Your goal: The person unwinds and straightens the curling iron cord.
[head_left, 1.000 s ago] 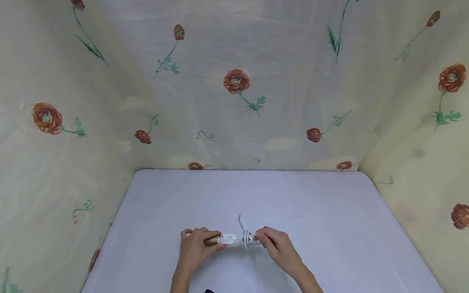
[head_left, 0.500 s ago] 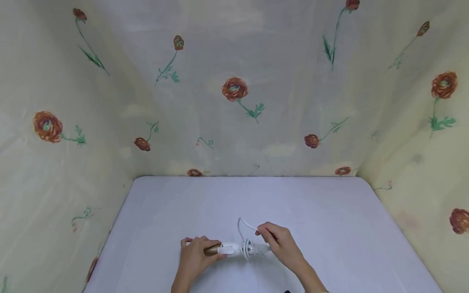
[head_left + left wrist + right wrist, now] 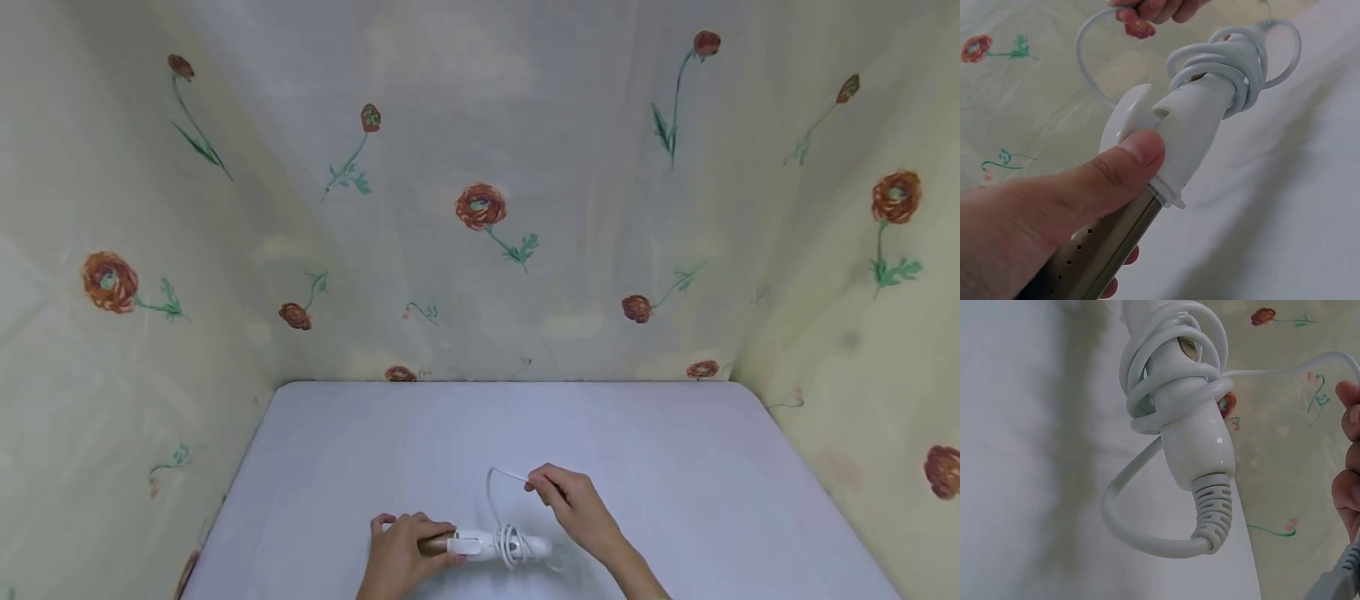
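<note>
A curling iron with a white handle (image 3: 1194,134) and a brown-gold barrel (image 3: 1113,247) dotted with small holes lies across my front in the head view. My left hand (image 3: 405,552) grips it around the barrel, the thumb lying by the white lever (image 3: 1124,119). Several loops of white cord (image 3: 1175,381) wrap the handle, and a loose stretch rises from them to my right hand (image 3: 576,510). That hand pinches the cord above and right of the handle. Below its fingers, the right wrist view has a white plug-like end (image 3: 1335,582), partly cut off by the frame.
The tools rest over a white table (image 3: 360,450) with rounded far corners. Pale curtains (image 3: 420,250) printed with red flowers stand at the back and both sides.
My right hand has moved up from beside the handle, drawing a longer stretch of cord off it. My left hand keeps its grip. The head view has tilted upward.
</note>
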The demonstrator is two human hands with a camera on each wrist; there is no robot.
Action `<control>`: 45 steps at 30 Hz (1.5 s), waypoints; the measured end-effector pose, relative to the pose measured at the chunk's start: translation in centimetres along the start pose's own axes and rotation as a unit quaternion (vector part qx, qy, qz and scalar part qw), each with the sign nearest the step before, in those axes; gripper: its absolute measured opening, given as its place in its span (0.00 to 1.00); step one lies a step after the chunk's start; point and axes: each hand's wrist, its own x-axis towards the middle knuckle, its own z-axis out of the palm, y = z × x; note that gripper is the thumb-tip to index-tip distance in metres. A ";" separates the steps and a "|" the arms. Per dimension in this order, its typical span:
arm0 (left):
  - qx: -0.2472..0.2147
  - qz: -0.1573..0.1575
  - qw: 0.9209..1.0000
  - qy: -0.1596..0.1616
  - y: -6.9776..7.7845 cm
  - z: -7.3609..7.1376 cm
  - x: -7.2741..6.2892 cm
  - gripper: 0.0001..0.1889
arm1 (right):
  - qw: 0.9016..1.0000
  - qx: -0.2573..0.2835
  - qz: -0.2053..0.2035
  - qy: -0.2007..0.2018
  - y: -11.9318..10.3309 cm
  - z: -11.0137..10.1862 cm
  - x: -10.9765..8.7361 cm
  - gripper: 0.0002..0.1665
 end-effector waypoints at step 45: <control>-0.132 -0.052 0.990 0.015 0.5 -0.9 0.0 0.25 | 0.966 -0.113 0.188 -0.135 6.8 3.9 -4.6 0.05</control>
